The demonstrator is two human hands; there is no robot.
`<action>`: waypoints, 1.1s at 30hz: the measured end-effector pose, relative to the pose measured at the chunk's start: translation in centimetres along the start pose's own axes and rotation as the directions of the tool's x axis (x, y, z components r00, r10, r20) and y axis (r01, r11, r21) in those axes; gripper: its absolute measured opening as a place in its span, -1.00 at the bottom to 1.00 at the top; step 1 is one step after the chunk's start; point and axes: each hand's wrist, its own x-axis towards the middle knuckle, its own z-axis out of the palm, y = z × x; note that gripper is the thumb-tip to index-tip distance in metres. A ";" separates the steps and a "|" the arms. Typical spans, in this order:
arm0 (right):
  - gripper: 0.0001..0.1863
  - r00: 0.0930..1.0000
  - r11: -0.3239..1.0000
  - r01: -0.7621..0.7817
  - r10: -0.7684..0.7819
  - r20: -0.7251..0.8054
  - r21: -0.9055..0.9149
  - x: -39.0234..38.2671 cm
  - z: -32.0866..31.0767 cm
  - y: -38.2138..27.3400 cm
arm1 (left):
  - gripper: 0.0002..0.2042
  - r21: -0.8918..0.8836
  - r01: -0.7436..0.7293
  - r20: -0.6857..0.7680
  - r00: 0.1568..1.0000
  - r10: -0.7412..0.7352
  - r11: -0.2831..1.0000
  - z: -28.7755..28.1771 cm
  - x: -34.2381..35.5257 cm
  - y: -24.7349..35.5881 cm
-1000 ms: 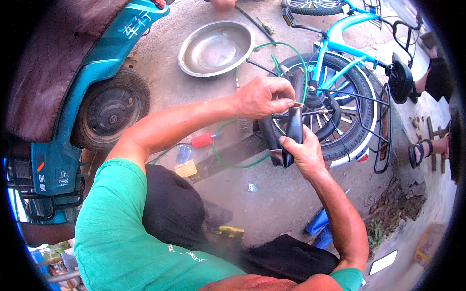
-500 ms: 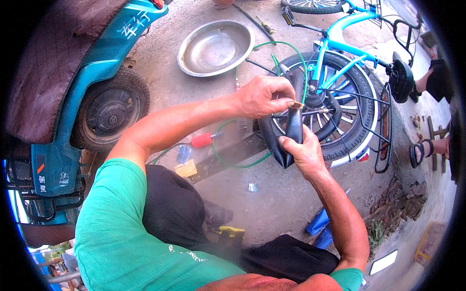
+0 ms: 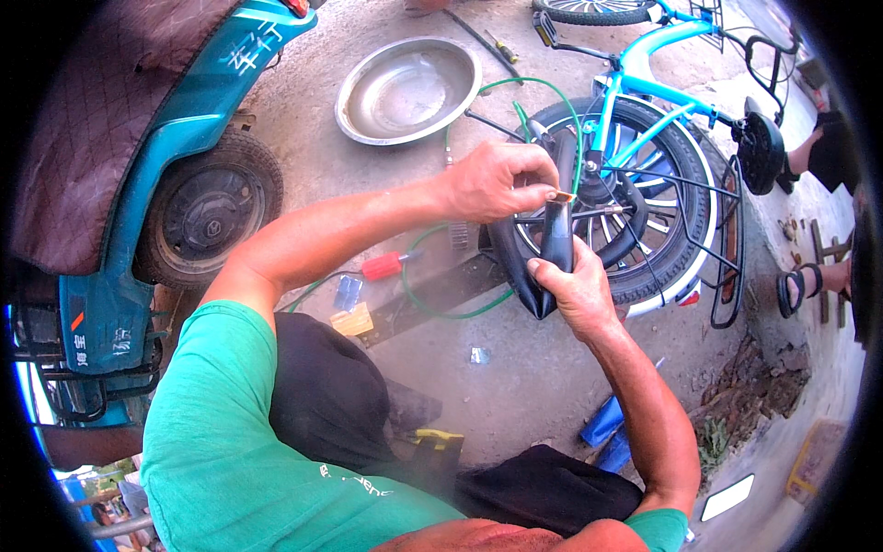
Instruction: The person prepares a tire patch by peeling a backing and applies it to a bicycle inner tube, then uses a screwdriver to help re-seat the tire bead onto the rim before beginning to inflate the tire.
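A black bicycle inner tube (image 3: 557,241) is folded over and held up in front of me. My right hand (image 3: 581,287) is closed around its lower part, thumb across the front. At the upper end of that fold, my left hand (image 3: 501,184) pinches a small flat orange-brown piece (image 3: 563,196) between thumb and fingers, against or just over the rubber; whether it touches cannot be told. More of the tube loops behind, by the rear wheel (image 3: 658,230) of a blue bicycle (image 3: 635,69) that lies on its side.
A metal basin (image 3: 348,129) rests on the concrete beyond my left hand. Around the tube run a green hose (image 3: 432,311) and a red-handled tool (image 3: 382,266). A teal three-wheeled vehicle (image 3: 152,198) stands at left. Another person's sandalled foot (image 3: 791,293) is at right. Blue tubes (image 3: 602,423) lie by my right arm.
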 end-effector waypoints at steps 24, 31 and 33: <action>-0.58 1.000 1.000 0.006 -0.006 0.004 0.016 0.0 0.1 0.4 | -0.86 0.061 -0.202 0.056 0.978 0.199 0.977 0.4 -0.5 0.1; -0.61 1.000 0.999 0.021 -0.021 0.015 0.047 0.0 0.1 0.7 | -0.86 0.104 -0.297 0.085 0.953 0.289 0.949 0.4 -0.5 0.2; -0.61 1.000 0.999 0.024 -0.025 0.013 0.039 0.0 0.1 0.7 | -0.86 0.120 -0.307 0.088 0.951 0.298 0.944 0.4 -0.6 0.2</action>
